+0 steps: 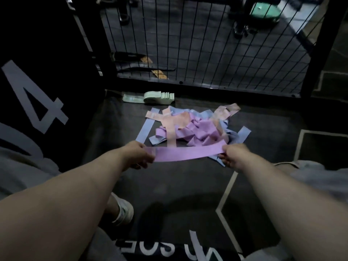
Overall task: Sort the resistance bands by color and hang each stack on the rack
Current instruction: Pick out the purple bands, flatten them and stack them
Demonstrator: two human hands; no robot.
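A purple resistance band is stretched flat between my hands, just above the dark floor. My left hand pinches its left end and my right hand pinches its right end. Behind it lies a tangled pile of bands in purple, blue and pink. A folded stack of green bands sits on the floor farther back, near the wire rack.
A black wire-mesh panel stands upright behind the pile, with gym equipment beyond it. A dark box with a large "4" stands at the left. My white shoe and knees are at the bottom. White lines mark the floor at right.
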